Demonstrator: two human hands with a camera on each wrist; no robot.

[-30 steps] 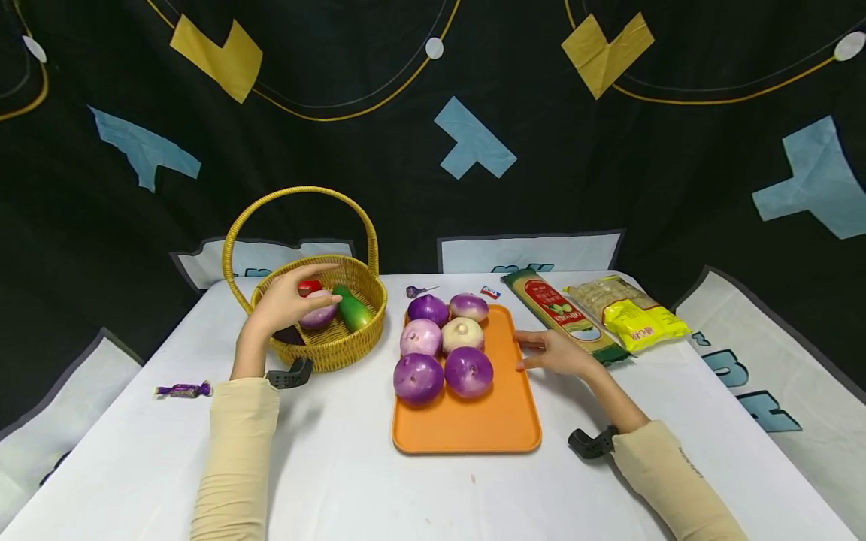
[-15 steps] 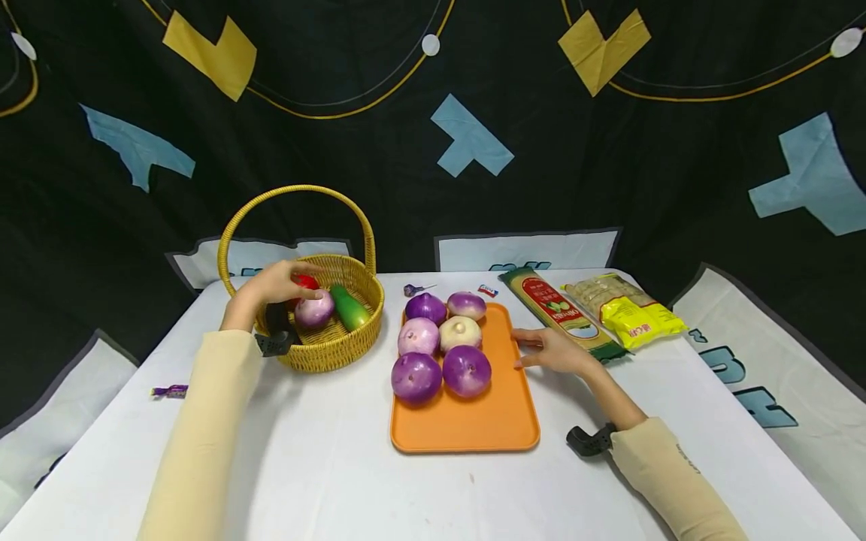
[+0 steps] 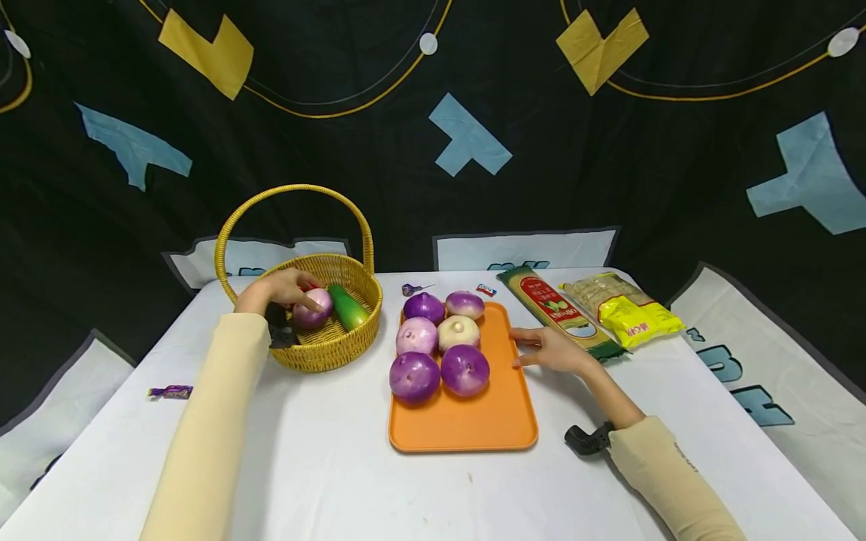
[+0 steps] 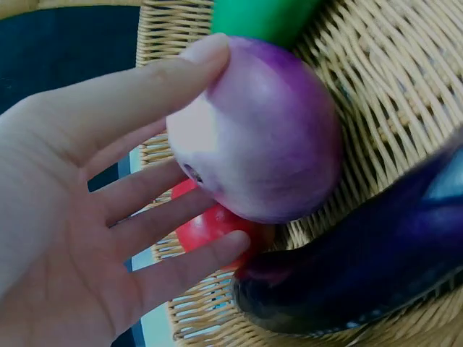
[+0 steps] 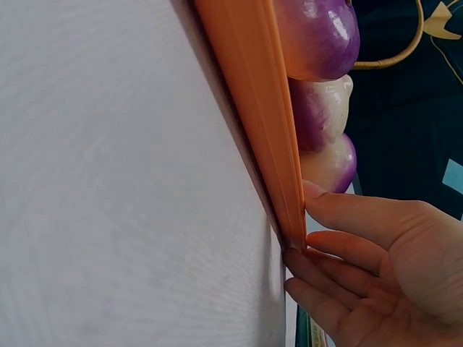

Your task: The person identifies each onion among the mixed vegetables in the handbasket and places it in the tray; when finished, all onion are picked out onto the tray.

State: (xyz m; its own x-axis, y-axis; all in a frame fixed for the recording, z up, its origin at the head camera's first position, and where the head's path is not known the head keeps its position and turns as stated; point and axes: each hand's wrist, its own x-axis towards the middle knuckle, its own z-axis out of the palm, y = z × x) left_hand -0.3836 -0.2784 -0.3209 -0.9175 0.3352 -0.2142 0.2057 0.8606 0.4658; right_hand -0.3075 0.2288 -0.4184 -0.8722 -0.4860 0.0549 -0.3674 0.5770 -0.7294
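White counter: left hand (image 3: 280, 289), fingers spread, cups a smooth, firm, likely slippery purple onion (image 4: 257, 130) in the basket (image 3: 341, 347) at 10 o'clock, best held around its widest middle.

Red item (image 4: 210, 228) mostly hidden behind onion (image 4: 260, 130), eggplant (image 4: 362, 267) blurred and cut off at frame edge
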